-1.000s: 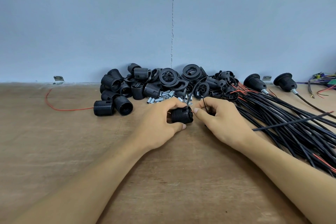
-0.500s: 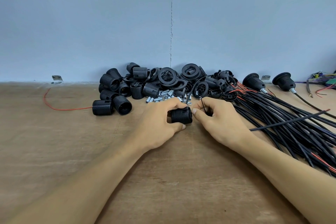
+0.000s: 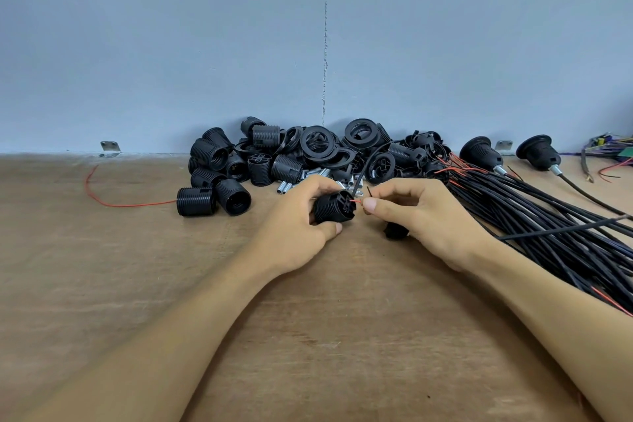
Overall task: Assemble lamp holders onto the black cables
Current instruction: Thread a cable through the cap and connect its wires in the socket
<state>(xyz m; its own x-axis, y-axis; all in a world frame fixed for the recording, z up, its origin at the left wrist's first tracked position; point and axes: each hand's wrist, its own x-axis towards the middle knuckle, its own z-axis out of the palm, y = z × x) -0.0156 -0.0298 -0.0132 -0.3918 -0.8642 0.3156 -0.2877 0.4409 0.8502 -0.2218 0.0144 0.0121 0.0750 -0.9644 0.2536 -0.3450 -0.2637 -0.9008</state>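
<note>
Right hand (image 3: 421, 216) had backed slightly off the lamp holder (image 3: 334, 207), exposing a thin red wire (image 3: 358, 201) running from the holder's end into its pinching grip. Left hand (image 3: 298, 226) grip stayed clamped round the holder, centre frame. Black cables (image 3: 548, 216) lay bundled on the worktop (image 3: 137, 284) at right, spare holders (image 3: 308, 151) piled behind.

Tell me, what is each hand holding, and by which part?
The left hand grips a black lamp holder round its ribbed side; the right hand pinches a thin red wire beside the holder's end.
</note>
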